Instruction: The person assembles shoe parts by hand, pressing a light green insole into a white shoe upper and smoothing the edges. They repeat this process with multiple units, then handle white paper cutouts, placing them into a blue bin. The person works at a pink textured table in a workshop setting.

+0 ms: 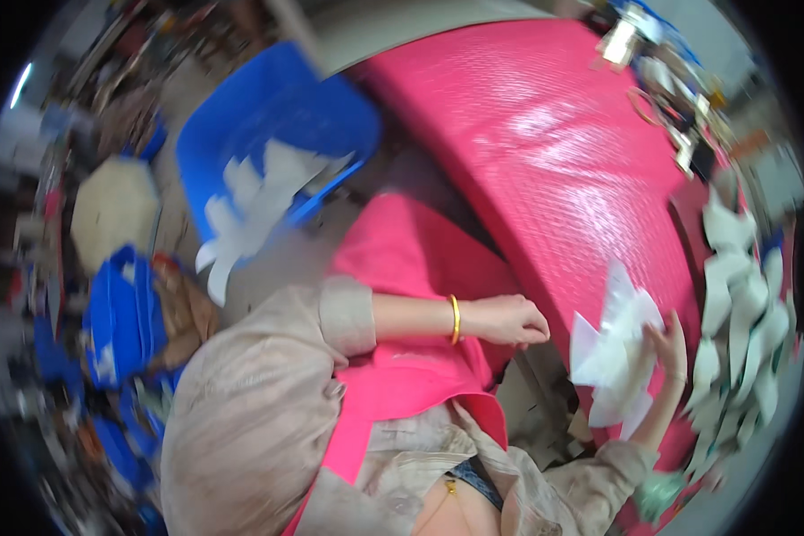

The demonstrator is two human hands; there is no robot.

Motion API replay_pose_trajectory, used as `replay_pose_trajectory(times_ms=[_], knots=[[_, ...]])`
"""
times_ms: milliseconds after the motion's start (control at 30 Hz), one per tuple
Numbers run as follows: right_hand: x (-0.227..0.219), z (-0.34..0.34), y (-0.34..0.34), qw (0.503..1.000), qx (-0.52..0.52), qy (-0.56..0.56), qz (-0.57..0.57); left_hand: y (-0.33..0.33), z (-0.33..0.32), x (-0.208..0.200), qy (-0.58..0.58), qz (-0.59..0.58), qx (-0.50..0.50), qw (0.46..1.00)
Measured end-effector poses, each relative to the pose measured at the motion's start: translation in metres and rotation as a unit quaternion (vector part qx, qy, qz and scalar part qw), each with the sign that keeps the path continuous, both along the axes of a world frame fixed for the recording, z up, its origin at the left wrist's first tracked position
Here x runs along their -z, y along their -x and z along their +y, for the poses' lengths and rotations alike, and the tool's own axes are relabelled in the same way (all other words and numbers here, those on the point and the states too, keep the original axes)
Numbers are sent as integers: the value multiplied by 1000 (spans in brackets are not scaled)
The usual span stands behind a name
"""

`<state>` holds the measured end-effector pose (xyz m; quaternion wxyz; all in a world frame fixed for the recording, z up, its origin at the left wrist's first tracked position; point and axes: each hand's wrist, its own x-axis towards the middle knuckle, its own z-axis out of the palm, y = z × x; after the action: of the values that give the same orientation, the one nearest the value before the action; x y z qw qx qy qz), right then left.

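My right hand [670, 350] grips a white cut piece with pointed, leaf-like lobes [616, 348] by its right edge, thumb and fingers closed on it. This piece looks thin and slightly shiny, and hangs over the near part of the pink-covered table. My left hand [509, 320], below a gold bangle [456, 320], is held above my pink apron [411, 241] with its fingers curled in. Their tips are hidden, so I cannot make out what they hold, if anything. A gap separates this hand from the white piece.
The table's glossy pink cover [545, 134] stretches away from me. Along its right side lie several white lobed pieces [732, 304], with metal tools [621, 40] at the far end. A blue chair [268, 98] at the left bears more white pieces [268, 192]. An octagonal stool [116, 213] stands farther left.
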<state>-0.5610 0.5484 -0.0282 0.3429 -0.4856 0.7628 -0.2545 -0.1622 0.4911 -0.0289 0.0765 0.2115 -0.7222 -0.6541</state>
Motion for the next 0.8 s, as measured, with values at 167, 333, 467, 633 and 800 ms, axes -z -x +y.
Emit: replay_pose_trajectory(times_ms=[167, 333, 467, 633, 800], knots=[[-13, 14, 33, 989, 0, 5, 149, -155, -33, 16, -108, -5, -222, 969], [-53, -1, 53, 882, -48, -152, 443, -367, -73, 59, -53, -145, -573, 805], [-78, -75, -45, 941, -81, 33, 328, -506, -88, 119, -20, -320, -593, 739], [-108, -168, -279, 947, -245, 11, 208, -459, -108, 180, 235, -528, -378, 723], [-90, -223, -465, 838, -531, -63, 111, -490, -118, 128, 42, -480, -357, 800]])
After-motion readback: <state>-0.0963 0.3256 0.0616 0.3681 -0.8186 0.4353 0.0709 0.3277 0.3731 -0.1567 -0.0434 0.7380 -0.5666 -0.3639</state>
